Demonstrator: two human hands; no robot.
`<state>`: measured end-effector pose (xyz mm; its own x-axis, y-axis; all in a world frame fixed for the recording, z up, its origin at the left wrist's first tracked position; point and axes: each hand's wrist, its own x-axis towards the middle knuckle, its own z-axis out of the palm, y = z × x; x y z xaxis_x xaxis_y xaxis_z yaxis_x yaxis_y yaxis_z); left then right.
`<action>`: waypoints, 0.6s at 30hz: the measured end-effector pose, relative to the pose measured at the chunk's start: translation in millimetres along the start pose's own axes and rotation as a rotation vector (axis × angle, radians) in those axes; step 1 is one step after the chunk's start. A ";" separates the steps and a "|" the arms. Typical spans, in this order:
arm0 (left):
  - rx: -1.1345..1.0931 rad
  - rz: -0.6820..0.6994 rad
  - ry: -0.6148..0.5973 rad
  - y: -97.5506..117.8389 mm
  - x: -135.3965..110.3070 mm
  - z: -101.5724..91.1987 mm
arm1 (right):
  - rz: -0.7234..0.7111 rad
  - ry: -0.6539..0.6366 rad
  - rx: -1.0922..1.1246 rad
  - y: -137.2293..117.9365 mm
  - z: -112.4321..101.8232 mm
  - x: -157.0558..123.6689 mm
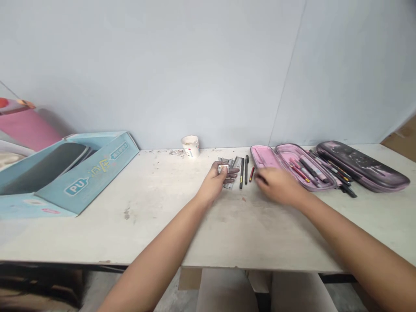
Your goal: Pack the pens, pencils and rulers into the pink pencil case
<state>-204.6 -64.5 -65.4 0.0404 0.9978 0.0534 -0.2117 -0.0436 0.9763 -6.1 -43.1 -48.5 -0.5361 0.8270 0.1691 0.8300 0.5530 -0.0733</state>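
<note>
My left hand (217, 179) is closed around a small silvery packet (224, 168), above a little heap of silvery packets (234, 164) on the white table (156, 225). My right hand (275, 183) is blurred by motion, palm down, just left of the open pink pencil case (286, 161); its fingers cannot be made out. Two black pens (243, 170) and a short red pen (251, 173) lie between my hands. The case holds several pens and pencils.
A dark pencil case (367, 165) lies at the far right with pens spilling beside it. A white paper cup (190, 145) stands by the wall. A light blue cardboard box (78, 173) sits at the left, a pink roll (22, 125) behind it.
</note>
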 end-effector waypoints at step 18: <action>0.355 0.037 0.126 51.1 -21.9 -130.9 | -0.065 0.126 0.037 -110.8 -8.4 158.4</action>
<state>-344.1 -81.9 -44.0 -0.0860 0.9927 0.0850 0.1420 -0.0722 0.9872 -181.7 25.7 -5.4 -0.5631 0.7713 0.2967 0.7865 0.6104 -0.0941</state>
